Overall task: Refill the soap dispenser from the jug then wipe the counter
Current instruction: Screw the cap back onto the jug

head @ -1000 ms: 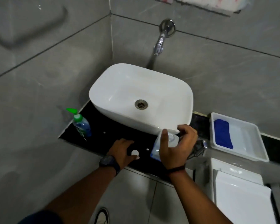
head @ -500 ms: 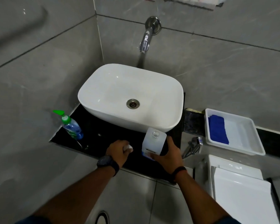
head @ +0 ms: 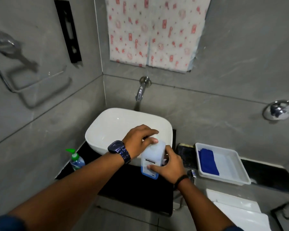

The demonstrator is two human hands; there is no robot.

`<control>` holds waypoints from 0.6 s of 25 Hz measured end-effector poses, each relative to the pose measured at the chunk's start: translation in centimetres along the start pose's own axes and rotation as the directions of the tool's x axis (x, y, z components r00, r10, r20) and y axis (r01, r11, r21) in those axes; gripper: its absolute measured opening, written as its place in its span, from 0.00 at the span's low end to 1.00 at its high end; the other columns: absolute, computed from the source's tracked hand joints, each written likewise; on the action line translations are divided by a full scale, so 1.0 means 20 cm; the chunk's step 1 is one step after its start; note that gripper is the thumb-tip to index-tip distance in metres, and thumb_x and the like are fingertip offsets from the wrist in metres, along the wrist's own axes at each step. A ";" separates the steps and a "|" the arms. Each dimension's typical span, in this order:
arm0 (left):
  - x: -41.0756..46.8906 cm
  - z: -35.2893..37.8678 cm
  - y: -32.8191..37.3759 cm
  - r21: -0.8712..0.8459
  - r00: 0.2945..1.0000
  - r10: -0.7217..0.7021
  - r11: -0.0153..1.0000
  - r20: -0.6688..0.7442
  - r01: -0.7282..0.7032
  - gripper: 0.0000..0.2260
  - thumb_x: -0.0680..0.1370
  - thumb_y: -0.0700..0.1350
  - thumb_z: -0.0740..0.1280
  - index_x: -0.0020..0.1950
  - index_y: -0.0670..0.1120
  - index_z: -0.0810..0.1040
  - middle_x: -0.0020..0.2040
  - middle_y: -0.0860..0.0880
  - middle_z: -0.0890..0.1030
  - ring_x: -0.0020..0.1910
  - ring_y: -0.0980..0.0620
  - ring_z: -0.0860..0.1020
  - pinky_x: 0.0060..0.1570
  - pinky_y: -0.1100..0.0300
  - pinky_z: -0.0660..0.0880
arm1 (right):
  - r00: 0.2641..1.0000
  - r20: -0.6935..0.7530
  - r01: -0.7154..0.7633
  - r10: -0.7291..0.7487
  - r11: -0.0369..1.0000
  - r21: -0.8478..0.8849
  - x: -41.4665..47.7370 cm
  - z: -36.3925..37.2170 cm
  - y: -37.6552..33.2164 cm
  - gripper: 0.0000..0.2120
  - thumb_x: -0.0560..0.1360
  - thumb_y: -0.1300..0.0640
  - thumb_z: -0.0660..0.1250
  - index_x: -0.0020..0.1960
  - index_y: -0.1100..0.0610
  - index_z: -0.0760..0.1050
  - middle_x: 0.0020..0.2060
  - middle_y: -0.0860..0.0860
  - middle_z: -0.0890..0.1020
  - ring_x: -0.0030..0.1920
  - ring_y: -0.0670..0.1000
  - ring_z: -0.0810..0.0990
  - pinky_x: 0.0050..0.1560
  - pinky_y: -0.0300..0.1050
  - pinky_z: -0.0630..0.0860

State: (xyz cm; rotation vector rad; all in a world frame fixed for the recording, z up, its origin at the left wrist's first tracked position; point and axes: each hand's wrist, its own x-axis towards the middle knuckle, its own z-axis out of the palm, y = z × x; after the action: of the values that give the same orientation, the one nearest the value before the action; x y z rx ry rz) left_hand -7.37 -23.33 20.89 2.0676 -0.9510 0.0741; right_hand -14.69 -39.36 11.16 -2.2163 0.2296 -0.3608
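A translucent white jug (head: 152, 156) with a little blue liquid at its bottom is held just above the black counter (head: 133, 185), in front of the white basin (head: 110, 129). My right hand (head: 169, 165) grips the jug's body from the right side. My left hand (head: 138, 140) is closed over the jug's top; the cap itself is hidden under its fingers. The soap dispenser (head: 76, 160), a small clear bottle with a green pump, stands at the counter's left end, apart from both hands.
A white tray (head: 228, 174) holding a folded blue cloth (head: 208, 161) sits on the ledge to the right. A wall tap (head: 140, 90) hangs over the basin. A white toilet tank lid (head: 237, 209) lies lower right. A towel ring (head: 28, 80) is on the left wall.
My left hand picked up the white cap from the counter and moved onto the jug's top. My right hand lifted the jug slightly. The head tilted up, showing more wall.
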 end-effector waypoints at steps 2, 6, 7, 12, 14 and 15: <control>0.04 -0.03 0.07 0.042 0.999 0.022 0.999 0.033 -0.024 0.13 0.74 0.44 0.69 0.57 0.44 0.79 0.52 0.42 0.79 0.49 0.47 0.76 0.51 0.63 0.69 | 0.999 -0.024 0.042 -0.042 0.999 -0.022 0.02 -0.06 -0.06 0.34 0.53 0.36 0.78 0.54 0.42 0.69 0.44 0.43 0.81 0.43 0.42 0.80 0.40 0.40 0.79; 0.10 -0.11 0.14 0.138 0.989 0.079 0.986 0.125 -0.096 0.14 0.74 0.45 0.69 0.58 0.45 0.79 0.53 0.43 0.79 0.52 0.46 0.75 0.52 0.63 0.67 | 0.996 -0.037 0.076 -0.079 0.994 -0.079 0.03 -0.15 -0.13 0.32 0.52 0.35 0.77 0.51 0.37 0.67 0.42 0.40 0.80 0.41 0.38 0.78 0.35 0.30 0.74; 0.10 -0.12 0.15 0.156 0.986 0.091 0.981 0.139 -0.113 0.14 0.74 0.45 0.69 0.58 0.45 0.79 0.53 0.43 0.79 0.52 0.46 0.74 0.52 0.63 0.66 | 0.996 -0.044 0.077 -0.081 0.993 -0.087 0.04 -0.17 -0.14 0.31 0.52 0.34 0.77 0.50 0.36 0.67 0.41 0.39 0.79 0.41 0.37 0.77 0.34 0.29 0.73; 0.13 -0.13 0.20 0.373 0.985 0.098 0.916 0.142 -0.145 0.16 0.76 0.51 0.65 0.59 0.45 0.78 0.52 0.41 0.78 0.53 0.43 0.73 0.49 0.60 0.64 | 0.995 -0.067 0.061 -0.070 0.989 -0.131 0.05 -0.20 -0.18 0.32 0.51 0.33 0.75 0.50 0.38 0.66 0.40 0.39 0.79 0.39 0.40 0.77 0.32 0.28 0.70; 0.14 -0.14 0.22 0.396 0.984 0.097 0.906 0.147 -0.148 0.16 0.76 0.52 0.65 0.58 0.45 0.78 0.51 0.41 0.78 0.53 0.43 0.73 0.49 0.59 0.64 | 0.994 -0.084 0.060 -0.071 0.990 -0.128 0.06 -0.20 -0.19 0.32 0.51 0.33 0.75 0.49 0.38 0.66 0.39 0.38 0.79 0.39 0.41 0.78 0.33 0.29 0.70; 0.15 -0.14 0.22 0.389 0.981 0.102 0.907 0.162 -0.159 0.16 0.76 0.52 0.65 0.58 0.44 0.78 0.51 0.42 0.77 0.53 0.44 0.72 0.49 0.59 0.65 | 0.993 -0.089 0.061 -0.073 0.990 -0.126 0.06 -0.20 -0.19 0.32 0.51 0.33 0.75 0.49 0.37 0.65 0.39 0.38 0.78 0.39 0.41 0.78 0.34 0.29 0.71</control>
State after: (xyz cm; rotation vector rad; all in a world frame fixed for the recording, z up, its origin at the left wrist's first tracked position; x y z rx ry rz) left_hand -7.38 -24.60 26.75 2.4047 -1.2436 0.2155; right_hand -14.71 -40.28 16.69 -2.3354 0.2339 -0.5002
